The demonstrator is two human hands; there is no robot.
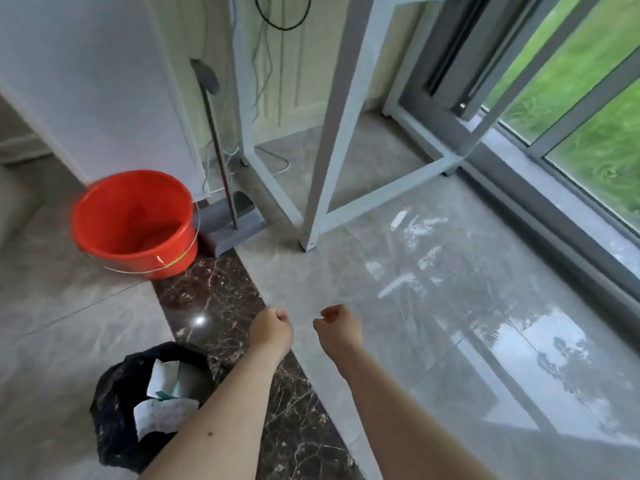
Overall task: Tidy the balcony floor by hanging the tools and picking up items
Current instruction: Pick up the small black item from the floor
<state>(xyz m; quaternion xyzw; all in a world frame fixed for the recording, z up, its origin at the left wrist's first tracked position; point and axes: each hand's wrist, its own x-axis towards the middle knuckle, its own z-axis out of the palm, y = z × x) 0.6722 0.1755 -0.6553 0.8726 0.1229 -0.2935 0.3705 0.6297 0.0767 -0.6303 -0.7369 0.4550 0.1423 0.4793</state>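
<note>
From the head camera, the left hand [271,329] and right hand [335,323] hang curled above the floor [433,306], holding nothing — a dustpan [235,221] stands by the red bucket [133,221], well apart from them; a black trash bag [114,393] sits lower left.

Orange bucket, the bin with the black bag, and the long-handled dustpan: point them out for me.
Orange bucket [104,233]: head view, on its inner left wall.
Black-bagged bin [114,386]: head view, on the bag's left side.
Long-handled dustpan [239,228]: head view, on the grey pan standing at the foot of its handle.
</note>
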